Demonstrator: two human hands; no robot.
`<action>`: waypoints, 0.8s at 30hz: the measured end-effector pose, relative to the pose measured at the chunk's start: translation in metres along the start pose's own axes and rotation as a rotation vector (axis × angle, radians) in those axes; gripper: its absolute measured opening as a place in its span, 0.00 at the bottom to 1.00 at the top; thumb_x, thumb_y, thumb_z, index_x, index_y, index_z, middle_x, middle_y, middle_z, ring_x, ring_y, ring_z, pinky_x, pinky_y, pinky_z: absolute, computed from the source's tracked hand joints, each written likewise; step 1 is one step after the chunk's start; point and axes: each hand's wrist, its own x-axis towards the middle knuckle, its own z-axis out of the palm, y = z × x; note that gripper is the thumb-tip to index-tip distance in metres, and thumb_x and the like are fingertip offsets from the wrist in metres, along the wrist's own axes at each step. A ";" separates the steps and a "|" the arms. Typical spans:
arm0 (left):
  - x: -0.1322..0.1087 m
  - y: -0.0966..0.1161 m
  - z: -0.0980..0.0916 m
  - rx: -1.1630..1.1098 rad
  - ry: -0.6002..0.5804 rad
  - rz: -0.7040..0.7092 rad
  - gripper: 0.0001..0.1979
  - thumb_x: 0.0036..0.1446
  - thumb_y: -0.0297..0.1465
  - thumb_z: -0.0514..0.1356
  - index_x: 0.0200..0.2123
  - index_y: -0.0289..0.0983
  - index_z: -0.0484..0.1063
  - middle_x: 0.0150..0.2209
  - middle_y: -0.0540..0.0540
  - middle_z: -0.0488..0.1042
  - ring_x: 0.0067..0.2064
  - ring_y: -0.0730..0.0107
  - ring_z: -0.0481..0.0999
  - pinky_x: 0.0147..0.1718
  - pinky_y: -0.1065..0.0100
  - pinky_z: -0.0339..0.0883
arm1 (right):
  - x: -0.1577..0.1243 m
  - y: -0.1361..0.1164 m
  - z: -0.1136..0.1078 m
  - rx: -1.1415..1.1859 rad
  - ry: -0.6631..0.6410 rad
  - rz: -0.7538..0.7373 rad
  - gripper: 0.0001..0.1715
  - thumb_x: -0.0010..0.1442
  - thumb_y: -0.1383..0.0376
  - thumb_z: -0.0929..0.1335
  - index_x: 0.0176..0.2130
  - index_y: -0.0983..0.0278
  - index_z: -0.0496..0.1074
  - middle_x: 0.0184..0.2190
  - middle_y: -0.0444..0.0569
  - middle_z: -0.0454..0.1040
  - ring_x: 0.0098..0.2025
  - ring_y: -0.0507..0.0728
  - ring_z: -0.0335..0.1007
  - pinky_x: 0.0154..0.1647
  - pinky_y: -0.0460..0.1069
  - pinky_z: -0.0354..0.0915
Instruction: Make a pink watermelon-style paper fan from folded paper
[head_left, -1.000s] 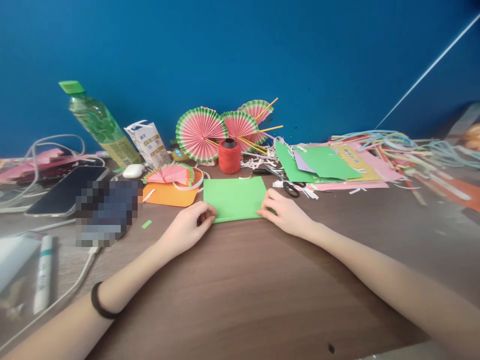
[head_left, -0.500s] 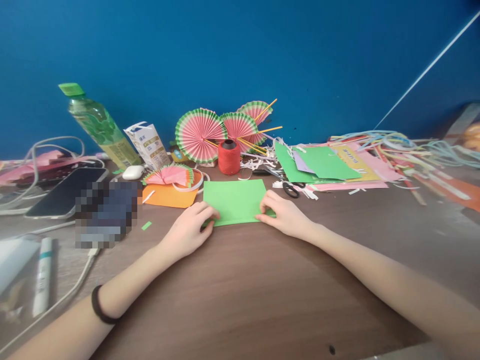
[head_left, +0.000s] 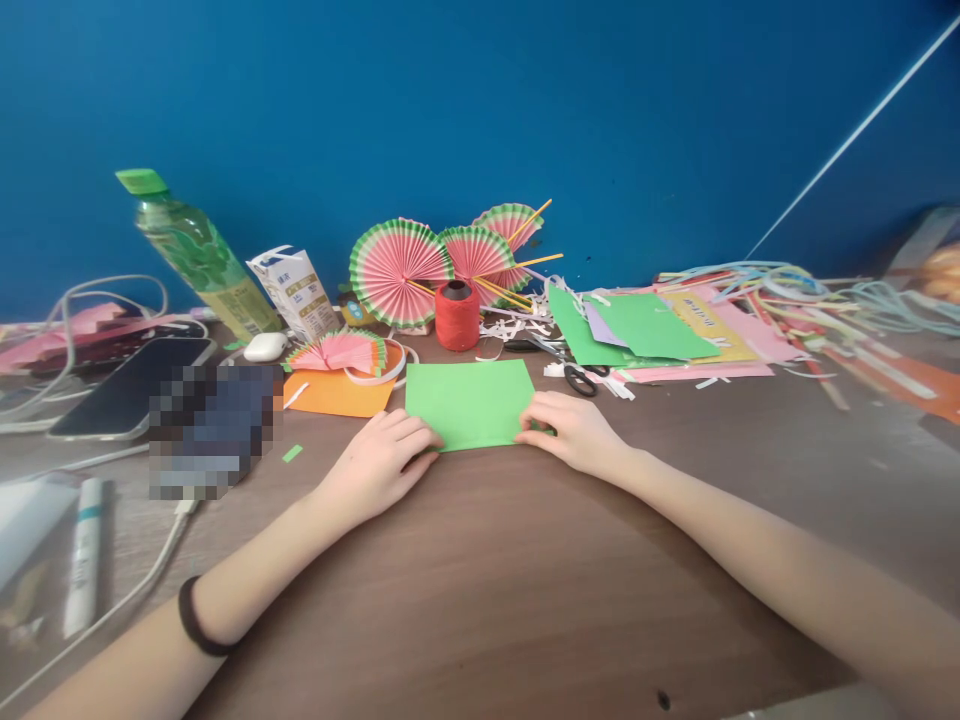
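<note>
A green sheet of paper (head_left: pixel 471 400) lies flat on the brown table in front of me. My left hand (head_left: pixel 388 455) grips its near left corner, fingertips over the paper and thumb at the edge. At the near right corner, my right hand (head_left: pixel 574 428) has thumb and curled fingers closed on the paper. The two near corners are hidden under my fingers. Just behind the sheet stands a spool of red thread (head_left: pixel 457 318), with pink and green pleated paper fans (head_left: pixel 401 272) behind it.
On the left are a green bottle (head_left: pixel 202 255), a white carton (head_left: pixel 292 292), an earphone case (head_left: pixel 265 347), phones and cables, and a marker (head_left: pixel 84 555). Orange paper (head_left: pixel 341 395) lies beside the sheet. Scissors (head_left: pixel 581 378), stacked coloured paper (head_left: pixel 637 325) and paper strips lie to the right.
My left fingers have flattened and slid slightly right along the near edge of the green paper. The right fingers have lowered a little onto its corner. The sheet has barely moved.
</note>
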 end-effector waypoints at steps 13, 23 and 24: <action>0.002 0.002 0.006 -0.009 0.092 -0.114 0.12 0.61 0.32 0.47 0.32 0.37 0.69 0.32 0.46 0.72 0.35 0.67 0.68 0.36 0.67 0.62 | 0.000 0.000 0.001 -0.108 0.020 -0.095 0.19 0.63 0.60 0.58 0.27 0.65 0.69 0.25 0.49 0.69 0.29 0.54 0.58 0.33 0.49 0.53; 0.005 0.001 0.008 -0.252 0.096 -0.316 0.06 0.58 0.30 0.49 0.34 0.38 0.65 0.33 0.48 0.67 0.34 0.70 0.69 0.34 0.69 0.65 | 0.004 -0.008 0.001 0.064 -0.057 0.173 0.13 0.59 0.62 0.63 0.24 0.63 0.62 0.23 0.45 0.65 0.30 0.54 0.58 0.31 0.47 0.55; 0.005 0.001 0.008 -0.258 0.100 -0.314 0.06 0.58 0.30 0.49 0.34 0.38 0.64 0.34 0.48 0.67 0.34 0.70 0.69 0.35 0.68 0.65 | 0.005 -0.009 0.000 0.072 -0.063 0.187 0.13 0.59 0.63 0.63 0.24 0.63 0.61 0.23 0.45 0.65 0.30 0.54 0.58 0.31 0.47 0.55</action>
